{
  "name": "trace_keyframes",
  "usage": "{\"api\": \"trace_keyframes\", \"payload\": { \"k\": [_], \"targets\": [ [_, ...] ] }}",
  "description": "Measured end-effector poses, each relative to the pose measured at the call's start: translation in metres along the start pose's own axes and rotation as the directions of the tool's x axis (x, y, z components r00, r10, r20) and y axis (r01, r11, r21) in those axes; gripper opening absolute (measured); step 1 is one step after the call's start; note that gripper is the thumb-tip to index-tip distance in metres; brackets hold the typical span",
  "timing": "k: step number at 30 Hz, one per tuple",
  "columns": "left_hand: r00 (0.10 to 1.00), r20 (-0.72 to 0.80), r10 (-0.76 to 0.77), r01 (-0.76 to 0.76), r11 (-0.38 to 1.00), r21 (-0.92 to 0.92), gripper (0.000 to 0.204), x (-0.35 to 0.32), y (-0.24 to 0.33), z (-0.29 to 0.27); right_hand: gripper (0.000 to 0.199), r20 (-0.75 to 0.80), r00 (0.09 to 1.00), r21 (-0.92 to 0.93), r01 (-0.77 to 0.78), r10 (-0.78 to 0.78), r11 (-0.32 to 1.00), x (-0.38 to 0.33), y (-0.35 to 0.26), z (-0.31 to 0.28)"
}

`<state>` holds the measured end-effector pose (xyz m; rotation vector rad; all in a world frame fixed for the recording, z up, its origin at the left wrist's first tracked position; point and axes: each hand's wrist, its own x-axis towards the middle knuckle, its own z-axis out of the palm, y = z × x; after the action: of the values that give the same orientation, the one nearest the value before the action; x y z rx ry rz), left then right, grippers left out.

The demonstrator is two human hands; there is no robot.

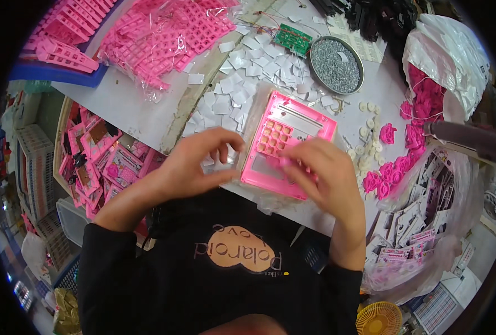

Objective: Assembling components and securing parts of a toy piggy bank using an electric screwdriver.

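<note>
A pink plastic casing [327, 132] with a grid of square openings and a rectangular window lies tilted on the table in front of me. Beside its left edge is my left hand [198, 162], fingers curved and thumb apart, with nothing visible in it. My right hand [329, 176] is over the casing's lower right part, slightly blurred. Its fingertips are closed on a small pink piece [284, 161], whose exact kind I cannot make out. That hand hides part of the casing's right side.
Many white paper squares [239, 61] lie scattered behind the casing. A round dish of small metal screws [337, 66] and a green circuit board [292, 39] sit beyond. Pink rose-shaped pieces [388, 133] and white discs [363, 132] are at right, bagged pink grids [164, 33] at far left.
</note>
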<state>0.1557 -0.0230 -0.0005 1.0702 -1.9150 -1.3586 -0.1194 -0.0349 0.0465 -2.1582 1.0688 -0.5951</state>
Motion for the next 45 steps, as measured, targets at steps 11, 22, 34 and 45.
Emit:
{"api": "trace_keyframes", "payload": {
  "k": [11, 22, 34, 45],
  "targets": [
    [0.996, -0.089, -0.022, 0.031, 0.995, 0.095, 0.029, 0.015, -0.009, -0.021, 0.035, -0.039, 0.999, -0.226, -0.004, -0.005, 0.974, 0.037, 0.034, 0.012],
    [0.946, -0.128, 0.298, -0.153, 0.759, 0.633, 0.02, 0.169, 0.006, -0.066, 0.108, 0.21, 0.964, -0.49, -0.04, 0.163, 0.871, -0.016, -0.002, 0.059],
    [0.965, -0.174, 0.197, 0.018, 0.611, 0.791, 0.013, 0.275, -0.025, -0.108, 0.099, 0.156, 0.983, -0.41, -0.024, 0.096, 0.912, -0.018, 0.0, 0.052],
    [0.947, -0.251, -0.198, -0.005, 0.776, -0.631, 0.022, 0.103, 0.03, -0.046, 0.026, -0.574, 0.814, 0.344, 0.147, 0.084, 0.927, 0.067, 0.01, 0.0]
  ]
}}
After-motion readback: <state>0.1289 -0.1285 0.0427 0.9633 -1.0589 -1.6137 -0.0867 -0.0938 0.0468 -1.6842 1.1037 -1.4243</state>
